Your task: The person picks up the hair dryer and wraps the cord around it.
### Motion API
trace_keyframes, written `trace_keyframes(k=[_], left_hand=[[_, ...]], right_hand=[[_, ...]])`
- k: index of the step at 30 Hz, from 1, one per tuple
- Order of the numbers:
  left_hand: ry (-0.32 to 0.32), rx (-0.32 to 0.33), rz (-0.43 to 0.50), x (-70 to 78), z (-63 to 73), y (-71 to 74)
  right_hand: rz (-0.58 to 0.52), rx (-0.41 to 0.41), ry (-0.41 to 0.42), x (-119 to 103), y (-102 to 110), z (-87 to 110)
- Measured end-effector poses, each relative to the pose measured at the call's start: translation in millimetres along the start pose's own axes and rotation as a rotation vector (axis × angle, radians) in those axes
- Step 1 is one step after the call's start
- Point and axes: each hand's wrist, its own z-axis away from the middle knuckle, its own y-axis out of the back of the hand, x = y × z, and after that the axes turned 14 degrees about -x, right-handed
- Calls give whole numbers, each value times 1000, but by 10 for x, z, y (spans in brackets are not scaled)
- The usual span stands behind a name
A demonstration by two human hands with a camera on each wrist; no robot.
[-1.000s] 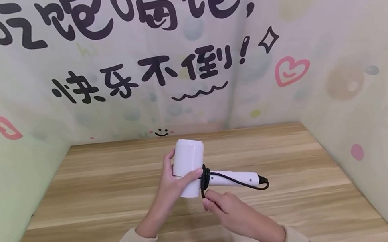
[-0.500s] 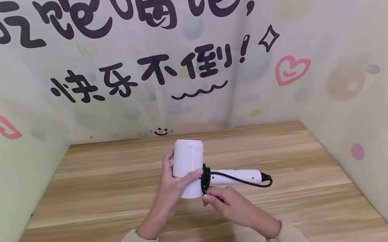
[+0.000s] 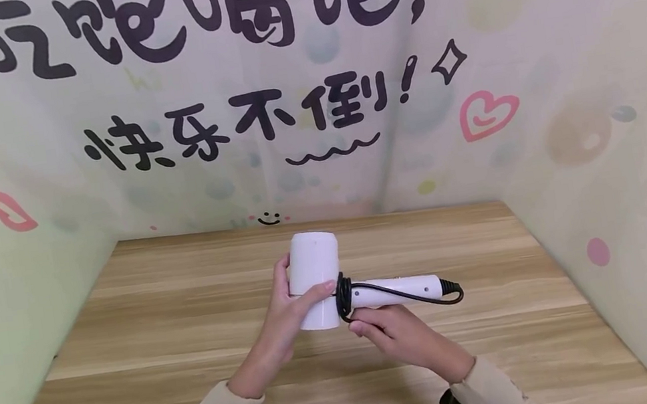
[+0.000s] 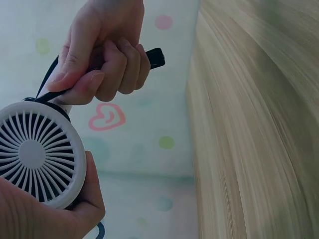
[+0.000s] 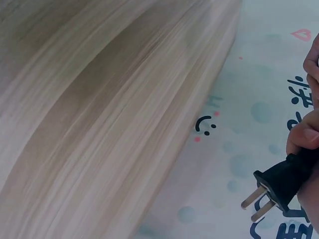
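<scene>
A white hair dryer (image 3: 314, 264) is held above the table, its handle (image 3: 397, 290) pointing right. My left hand (image 3: 279, 315) grips the barrel, thumb across the front. Black cord (image 3: 344, 297) is coiled round the base of the handle, and a loop of it runs along to the handle's end. Just under the handle, my right hand (image 3: 397, 334) pinches the cord's free part between thumb and curled fingers. The two-pin plug (image 5: 284, 184) sticks out of that hand in the right wrist view. The round rear grille (image 4: 32, 154) faces the left wrist camera.
Below the hands lies a wood-grain table (image 3: 196, 352). A printed wall covering (image 3: 225, 194) with dark lettering stands along its back edge, and pale walls (image 3: 609, 160) rise at both sides.
The handle's end has shifted to the right. My right hand has moved slightly up and right, closer beneath the handle, still pinching the cord. The left hand keeps its grip on the barrel.
</scene>
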Motion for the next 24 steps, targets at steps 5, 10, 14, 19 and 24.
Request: trace_keyframes(k=[5, 10, 14, 19, 24], left_hand=[[28, -3, 18, -14, -8, 7], [40, -12, 58, -24, -10, 10], [43, -30, 101, -11, -6, 8], [69, -66, 118, 15, 17, 39], [88, -111, 119, 13, 33, 65]], right_hand=[[94, 41, -14, 37, -25, -2], [111, 39, -44, 83, -44, -20], [28, 7, -68, 136, -35, -29], [-109, -5, -27, 189, 6, -53], [-839, -206, 422, 202, 99, -62]])
